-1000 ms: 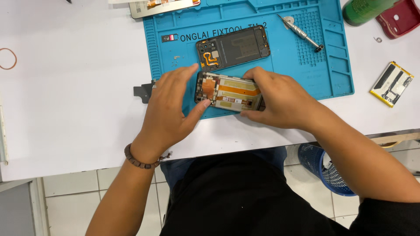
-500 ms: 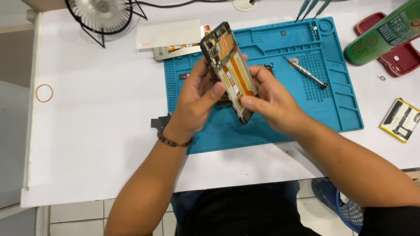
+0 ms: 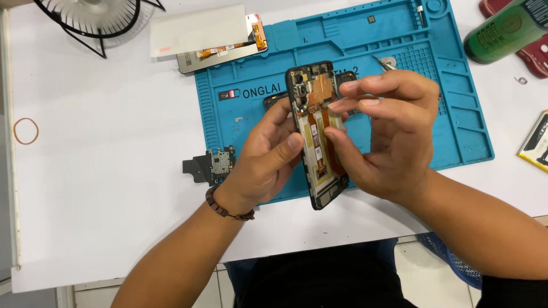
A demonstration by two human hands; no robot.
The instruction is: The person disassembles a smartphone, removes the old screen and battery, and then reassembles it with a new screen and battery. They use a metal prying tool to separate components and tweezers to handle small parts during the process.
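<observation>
**Two hands holding an opened phone frame above the repair mat**

Two bare hands meet at an opened phone frame [image 3: 317, 134], which is held clear of the blue repair mat [image 3: 456, 122], long axis nearly upright and its exposed inside facing the camera. One second earlier the frame lay flat on the mat under both hands; half a second ago it was already lifted and tilted; the view has since drawn closer. This suggests that work has passed from the mat surface to handling in the air.

The left hand [image 3: 264, 162] is closed around the frame's left edge, with the thumb pressed against the pale lower section. The right hand [image 3: 391, 134] supports the right edge with its thumb, while its index and middle fingers extend, close together, to the copper-coloured upper part beside the camera modules. Whether those fingertips pinch a small part cannot be told.

Around the mat on the white table [image 3: 108, 171] lie:
- a small circuit board [image 3: 220, 163], just beside the left wrist
- a detached screen panel [image 3: 220, 48]
- a green bottle [image 3: 505, 31]
- a desk fan [image 3: 94, 17]
- a rubber band [image 3: 25, 130]
</observation>
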